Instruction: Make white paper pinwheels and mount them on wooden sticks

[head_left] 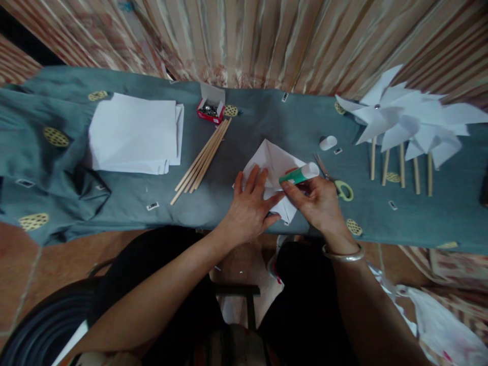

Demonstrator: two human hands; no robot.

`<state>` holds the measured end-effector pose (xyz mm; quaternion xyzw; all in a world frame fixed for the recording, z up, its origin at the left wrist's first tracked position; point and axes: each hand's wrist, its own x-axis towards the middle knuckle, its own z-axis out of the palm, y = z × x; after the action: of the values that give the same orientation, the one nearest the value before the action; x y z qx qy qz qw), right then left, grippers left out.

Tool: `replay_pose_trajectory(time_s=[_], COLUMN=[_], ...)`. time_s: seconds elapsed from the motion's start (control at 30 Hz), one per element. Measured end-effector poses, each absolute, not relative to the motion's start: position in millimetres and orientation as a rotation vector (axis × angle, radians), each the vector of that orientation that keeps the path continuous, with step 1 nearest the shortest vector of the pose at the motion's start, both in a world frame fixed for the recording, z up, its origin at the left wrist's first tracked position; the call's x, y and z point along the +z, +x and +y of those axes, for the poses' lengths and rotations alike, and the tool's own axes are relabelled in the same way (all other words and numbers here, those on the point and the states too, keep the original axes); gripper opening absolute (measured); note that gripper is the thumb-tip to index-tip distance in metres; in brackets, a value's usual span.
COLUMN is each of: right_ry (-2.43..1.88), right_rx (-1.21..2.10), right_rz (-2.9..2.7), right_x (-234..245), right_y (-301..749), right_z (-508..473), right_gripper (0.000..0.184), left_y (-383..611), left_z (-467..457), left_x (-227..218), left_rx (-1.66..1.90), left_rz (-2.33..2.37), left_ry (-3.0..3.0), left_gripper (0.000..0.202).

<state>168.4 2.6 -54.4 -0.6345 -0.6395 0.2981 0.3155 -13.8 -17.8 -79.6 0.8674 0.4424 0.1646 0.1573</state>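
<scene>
Head view: paper (277, 158) beneath both hands (248, 212).

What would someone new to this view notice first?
Probably the cluster of white paper pinwheels on wooden sticks, lying at the right end of the patterned cloth. Next, the centre near edge: the left hand lies spread on a folded white paper while the right hand holds a green-and-white glue stick over it. Left of them, a stack of white sheets stands out.
</scene>
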Motion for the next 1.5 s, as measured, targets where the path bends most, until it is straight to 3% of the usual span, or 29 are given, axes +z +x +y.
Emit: replay_pose_trajectory(time_s=[1.5], right_ry=[-1.69], right_rx=[0.615], right_rz=[-1.71], right_x=[-53.6], right_y=[154.0], right_z=[2.8], right_gripper=[0.026], left_y=[-14.0], left_z=[-17.7], left_x=[-78.6], left_rx=[0.483], left_rz=[1.248], left_ry=[2.468], left_gripper=[0.053])
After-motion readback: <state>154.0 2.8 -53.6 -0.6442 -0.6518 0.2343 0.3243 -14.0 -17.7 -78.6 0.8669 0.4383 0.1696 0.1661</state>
